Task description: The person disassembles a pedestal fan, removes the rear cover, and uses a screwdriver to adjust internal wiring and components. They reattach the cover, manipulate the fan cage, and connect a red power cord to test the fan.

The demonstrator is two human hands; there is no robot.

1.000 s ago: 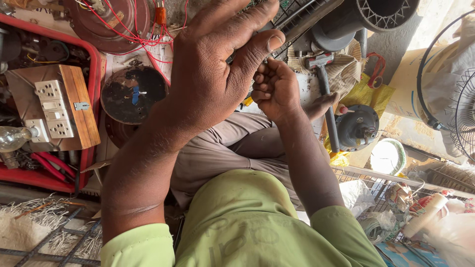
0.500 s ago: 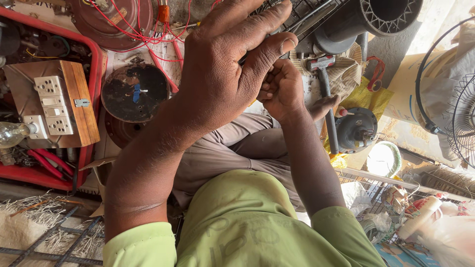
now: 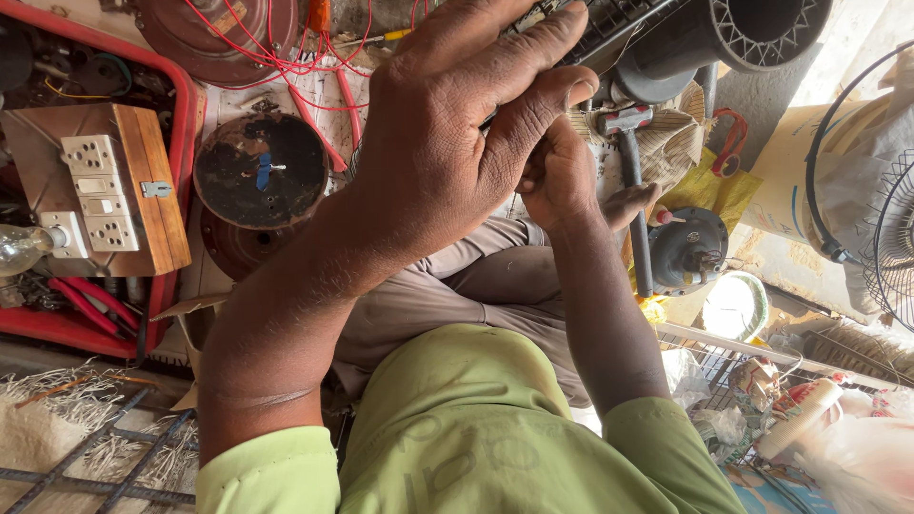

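My left hand (image 3: 447,133) fills the middle of the view, raised in front of me, its fingers and thumb curled onto the edge of a black grilled part (image 3: 619,24) at the top. This part joins a dark ribbed cylinder (image 3: 733,33). My right hand (image 3: 562,176) is a closed fist just behind and below the left thumb, touching it. Whatever the fist grips is hidden by my left hand. Below both hands are my folded legs in grey-brown trousers (image 3: 457,286) and my green shirt (image 3: 476,428).
A red tray (image 3: 181,105) at the left holds a wooden switchboard with sockets (image 3: 105,190) and a bulb (image 3: 19,247). A rusty round cover (image 3: 262,171) and red wires (image 3: 305,57) lie beside it. At the right are a hammer (image 3: 633,190), a dark motor (image 3: 685,247) and a fan guard (image 3: 876,219).
My left fingers have curled tighter over the black part, the thumb closing in. My right fist has slid further under the left hand. The view has shifted slightly.
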